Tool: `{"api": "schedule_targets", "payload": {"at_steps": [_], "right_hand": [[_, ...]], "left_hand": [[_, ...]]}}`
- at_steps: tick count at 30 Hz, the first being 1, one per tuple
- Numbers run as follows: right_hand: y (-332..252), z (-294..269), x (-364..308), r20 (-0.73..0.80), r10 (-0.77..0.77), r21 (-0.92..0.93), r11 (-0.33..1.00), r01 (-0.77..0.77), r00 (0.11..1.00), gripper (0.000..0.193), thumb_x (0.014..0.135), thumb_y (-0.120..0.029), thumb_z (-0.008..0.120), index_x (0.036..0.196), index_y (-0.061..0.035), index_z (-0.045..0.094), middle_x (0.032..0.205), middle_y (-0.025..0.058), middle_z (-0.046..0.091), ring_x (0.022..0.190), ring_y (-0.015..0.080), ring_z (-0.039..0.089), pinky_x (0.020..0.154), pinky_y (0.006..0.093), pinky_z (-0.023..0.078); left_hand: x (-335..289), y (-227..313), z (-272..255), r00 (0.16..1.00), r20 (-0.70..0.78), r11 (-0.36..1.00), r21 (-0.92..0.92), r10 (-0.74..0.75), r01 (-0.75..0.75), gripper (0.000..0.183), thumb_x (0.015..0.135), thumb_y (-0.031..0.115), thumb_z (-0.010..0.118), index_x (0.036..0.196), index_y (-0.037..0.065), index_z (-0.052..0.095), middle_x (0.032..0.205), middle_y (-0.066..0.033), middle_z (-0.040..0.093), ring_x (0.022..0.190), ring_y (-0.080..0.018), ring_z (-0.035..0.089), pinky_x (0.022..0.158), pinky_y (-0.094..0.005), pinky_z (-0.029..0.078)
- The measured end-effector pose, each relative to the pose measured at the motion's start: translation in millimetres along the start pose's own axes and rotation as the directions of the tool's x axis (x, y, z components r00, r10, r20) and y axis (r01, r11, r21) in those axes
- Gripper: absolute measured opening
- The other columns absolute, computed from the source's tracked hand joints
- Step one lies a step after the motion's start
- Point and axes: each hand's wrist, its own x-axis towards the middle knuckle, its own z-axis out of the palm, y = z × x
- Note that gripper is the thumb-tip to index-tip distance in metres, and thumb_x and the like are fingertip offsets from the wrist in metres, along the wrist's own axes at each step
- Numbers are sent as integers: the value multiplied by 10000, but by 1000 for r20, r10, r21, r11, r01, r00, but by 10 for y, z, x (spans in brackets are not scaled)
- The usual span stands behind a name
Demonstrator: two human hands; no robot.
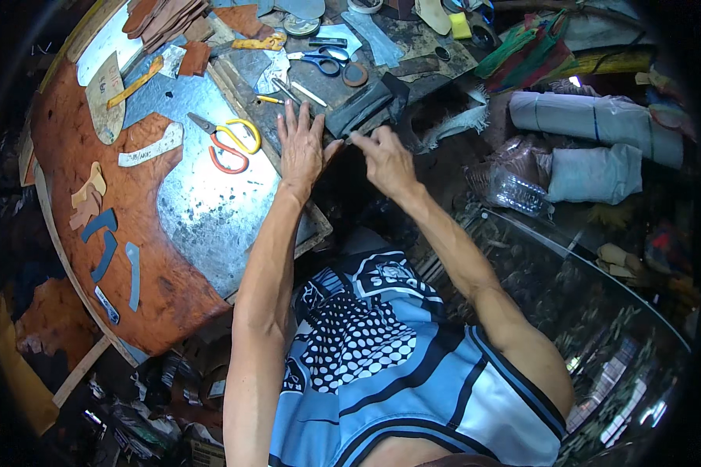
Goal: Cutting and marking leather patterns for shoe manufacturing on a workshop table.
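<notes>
My left hand (300, 152) lies flat at the corner of the dark work board, fingers stretched forward and thumb reaching toward the right hand. Close to its fingertips are a white pen (309, 94) and a yellow pencil-like stick (269, 99). My right hand (389, 165) is closed, its fingers curled at the board's near edge, almost meeting the left thumb. What it pinches is too small and dark to make out. Just beyond both hands lies a folded piece of black material (358, 107). Scissors with yellow and orange handles (227, 144) rest on the metal sheet to the left.
A brown leather hide (86, 183) covers the left side, with blue cut pieces (103, 253) and a white strip pattern (152, 146) on it. Blue-handled scissors (325, 62) and a brown ring (354, 75) lie farther back. Wrapped rolls (596, 124) stand at the right, above a glass-topped surface (576, 272).
</notes>
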Motion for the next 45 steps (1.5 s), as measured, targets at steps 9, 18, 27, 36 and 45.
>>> {"api": "schedule_targets", "payload": {"at_steps": [9, 18, 27, 36, 45], "right_hand": [[229, -64, 131, -102, 149, -77, 985, -157, 984, 341, 887, -17, 578, 1142, -201, 710, 909, 126, 536, 858, 332, 579, 701, 451, 501], [290, -143, 221, -148, 190, -141, 967, -211, 971, 361, 882, -5, 563, 1148, -201, 708, 926, 120, 523, 845, 349, 576, 694, 457, 521], [90, -37, 60, -53, 89, -53, 994, -92, 995, 328, 888, -32, 574, 1139, -197, 706, 901, 116, 527, 815, 330, 570, 679, 456, 500], [41, -49, 9, -35, 48, -59, 997, -50, 998, 338, 868, -30, 596, 1128, -219, 703, 896, 125, 516, 848, 321, 584, 660, 448, 501], [537, -279, 224, -153, 192, -233, 946, -225, 969, 319, 887, -52, 605, 1155, -179, 722, 928, 123, 546, 840, 334, 567, 714, 436, 504]], "left_hand": [[-6, 29, -11, 1000, 5, 1000, -12, -4, 4, 570, 847, 407, 729, 1262, 33, 613, 1491, -232, 396, 1448, -472, 219, 1175, -602, 173], [-9, 42, -19, 1000, -8, 1000, 1, 7, -7, 580, 835, 407, 737, 1263, 36, 613, 1491, -227, 397, 1447, -472, 219, 1175, -600, 179], [13, 29, -22, 999, -42, 1000, -20, -2, 1, 544, 793, 348, 776, 1211, 39, 615, 1473, -227, 415, 1441, -468, 239, 1179, -593, 180], [11, 23, -25, 1000, -21, 1000, -28, -14, 14, 580, 799, 354, 772, 1262, 49, 602, 1480, -218, 413, 1445, -467, 230, 1179, -595, 182], [-2, 38, -17, 1000, -24, 1000, -14, 7, -7, 581, 800, 366, 771, 1259, 47, 609, 1492, -218, 399, 1450, -462, 223, 1178, -597, 176]]}}
